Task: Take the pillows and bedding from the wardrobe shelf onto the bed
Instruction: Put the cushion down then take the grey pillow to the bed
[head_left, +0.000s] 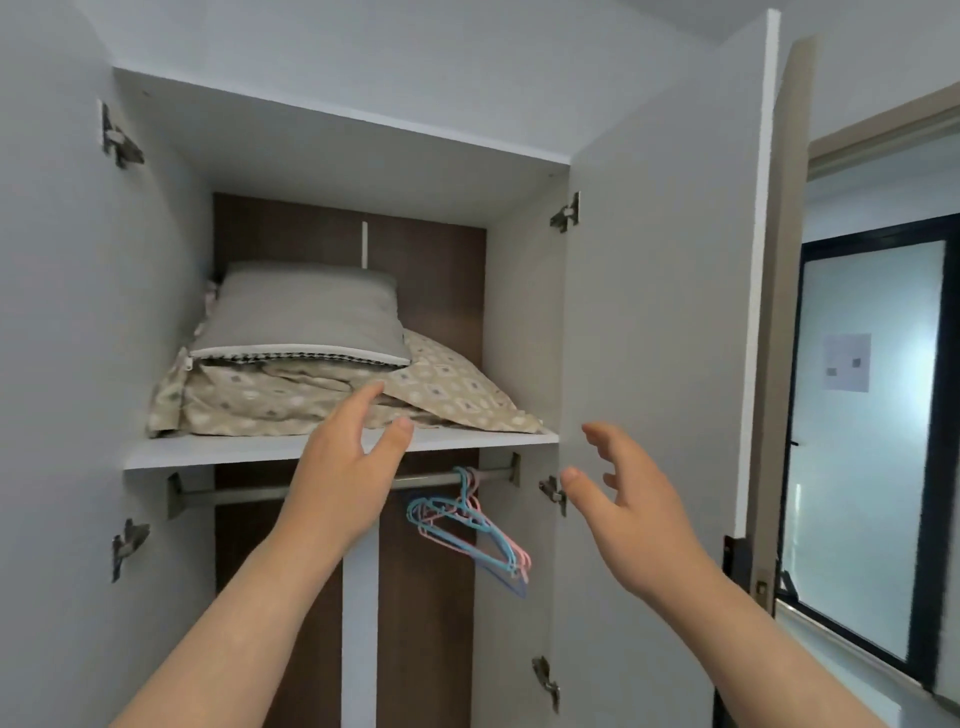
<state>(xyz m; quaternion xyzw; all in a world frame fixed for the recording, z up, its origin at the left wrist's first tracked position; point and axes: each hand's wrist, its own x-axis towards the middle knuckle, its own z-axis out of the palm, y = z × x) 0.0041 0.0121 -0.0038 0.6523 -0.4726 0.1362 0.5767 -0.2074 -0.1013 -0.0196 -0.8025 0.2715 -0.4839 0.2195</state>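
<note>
A grey pillow (301, 317) with a white zip edge lies on top of folded beige patterned bedding (291, 400) on the white wardrobe shelf (218, 453). My left hand (345, 467) is raised in front of the shelf edge, fingers apart, its fingertips just at the front of the bedding, holding nothing. My right hand (618, 509) is lifted in front of the open right wardrobe door, fingers spread and empty. The bed is out of view.
Both wardrobe doors stand open; the right door (660, 312) is close beside my right hand. Below the shelf a metal rail (249, 491) carries blue and pink hangers (472, 530). A dark-framed frosted glass door (872, 441) is at the far right.
</note>
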